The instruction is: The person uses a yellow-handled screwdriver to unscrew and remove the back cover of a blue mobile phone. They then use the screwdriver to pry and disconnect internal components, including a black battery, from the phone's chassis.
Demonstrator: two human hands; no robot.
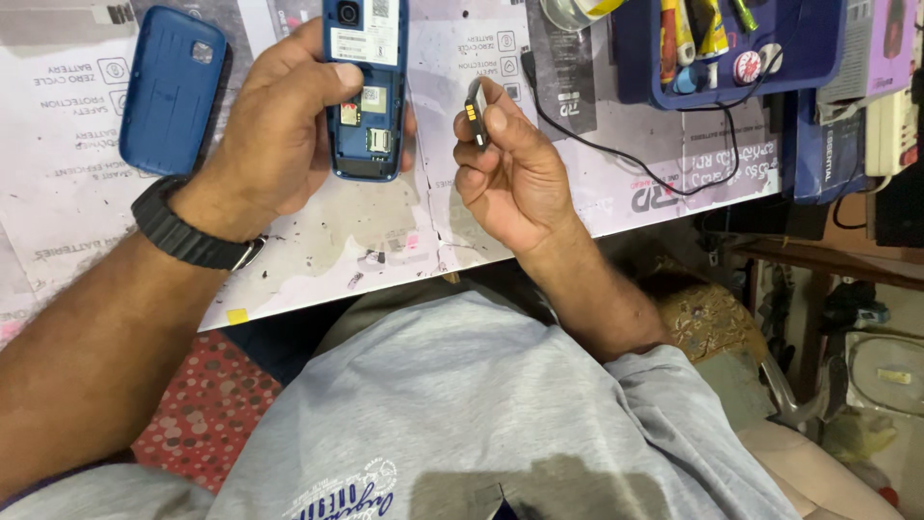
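Plainly, the work is at the battery stage: the left hand (279, 125) grips a blue phone (366, 91) face down over the table (318, 250), its thumb pressed across the open back, where the empty battery bay and the small card slots are bared. The right hand (510, 169) pinches a dark, slim battery (476, 114) between thumb and forefinger, held on edge just to the right of the phone and not touching it, its gold contacts turned toward the camera. The phone's blue back cover (171, 89) lies apart on the paper-covered table, left of the left hand, beyond the black wristwatch (188, 236). A blue tray (635, 72) of small tools sits at the far right, with a black cable (616, 154) trailing below it. By my reading, the bay is open and the battery is out of it; whichever way it goes, the coming move calls for lining the contact end up with the pins in the bay.
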